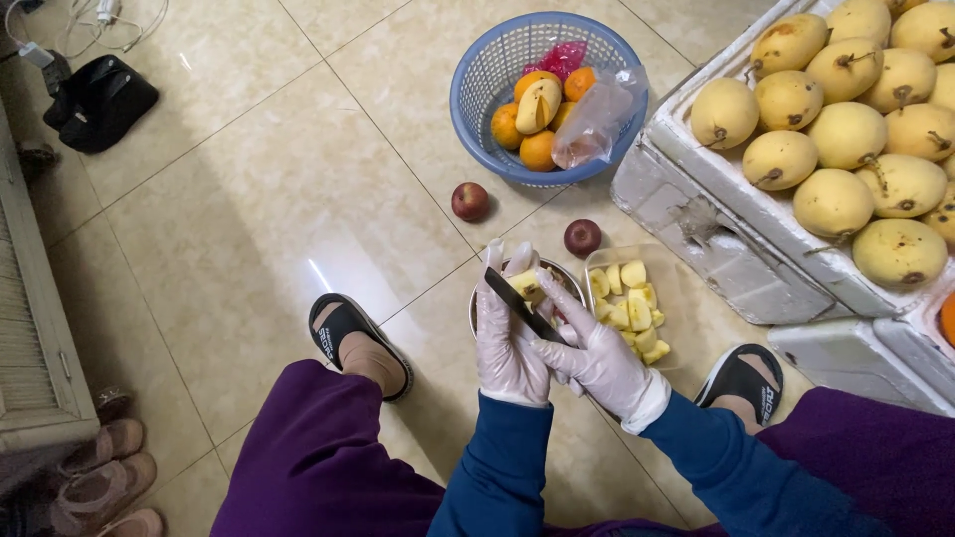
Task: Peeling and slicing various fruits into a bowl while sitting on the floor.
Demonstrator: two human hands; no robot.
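We are squatting on the tiled floor (249, 199), and the biggest thing beside us is the white foam box (716, 239) at the right, heaped with yellow mangoes (846, 134). Ahead sits a blue basket (477, 89) with oranges, a mango and a plastic bag; two red apples (470, 201) lie loose on the tiles between it and us.

Closer in, a clear tray (668, 288) holds pale fruit chunks (629, 308), just beside a small steel bowl (567, 270) that sits under our hands.

Our left hand (507, 343), gloved, is closed around a pale fruit piece (527, 286), held over the bowl. Our right hand (597, 360), also gloved, grips a dark knife (519, 303) whose blade lies across the piece.

To cut well here, we judge it best to keep the piece low over the bowl so scraps fall in, not on the floor. We should keep the left fingertips curled back from the edge, since gloves dull the feel of the blade. Short, controlled strokes suit a wet, slippery piece better than one hard push. The tray is near enough that chunks can drop straight across.
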